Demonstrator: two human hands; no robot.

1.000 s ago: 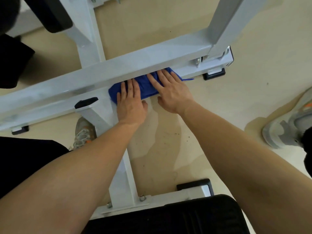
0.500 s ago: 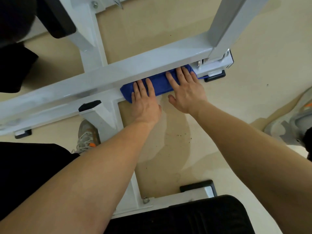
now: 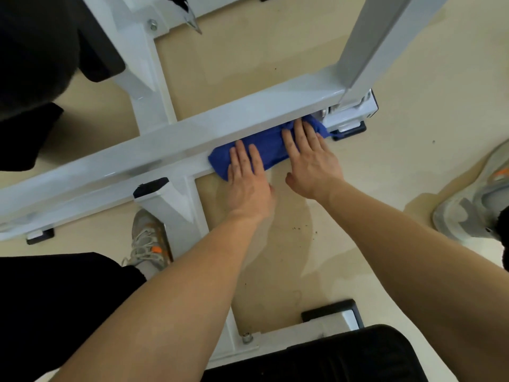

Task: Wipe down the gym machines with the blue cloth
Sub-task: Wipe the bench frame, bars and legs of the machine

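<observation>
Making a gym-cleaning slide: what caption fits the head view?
Head view: left hand and right hand press a blue cloth against the gym machine's white base rail.

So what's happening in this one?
A person is bent over a white gym machine frame, wiping it with a blue cloth. The left hand and right hand both lie flat on the cloth with straight fingers, pressing it onto the low rail just under the long cross beam. The cloth sits near the rail's right end, close to the black foot on the floor.
</observation>
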